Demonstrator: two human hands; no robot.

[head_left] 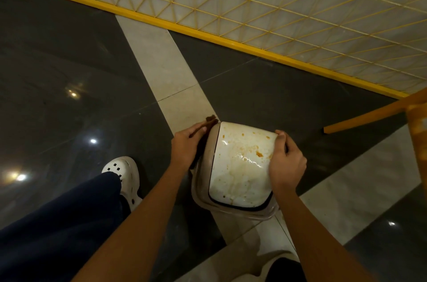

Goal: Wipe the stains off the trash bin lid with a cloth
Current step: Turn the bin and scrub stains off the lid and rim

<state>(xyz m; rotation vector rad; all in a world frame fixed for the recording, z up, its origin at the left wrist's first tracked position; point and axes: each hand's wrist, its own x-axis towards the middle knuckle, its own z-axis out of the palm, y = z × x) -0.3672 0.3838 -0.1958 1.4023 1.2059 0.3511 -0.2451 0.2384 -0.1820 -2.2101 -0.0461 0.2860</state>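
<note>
At far left, on the dark glossy floor (69,55), we see a white perforated clog (123,172) and a navy trouser leg (69,224). Centre-left: left hand (187,146) lies w/ fingers extended & held together against the bin's left flank, pressing a dark brown cloth (209,121) to it; the cloth's tip pokes out past the fingertips, over the pale floor strip (161,55). Centre: trash bin lid (240,166), white swing flap in a beige rim, sits atop the bin between both hands; orange-brown stains (259,154) dot its far half, wet sheen & faint streaks across the rest. Centre-right: right hand (286,161) curls over the lid's right edge, gripping it. Upper right: yellow mesh barrier (300,4) on a yellow rail. Far right: orange wooden frame (369,115), blurred.
</note>
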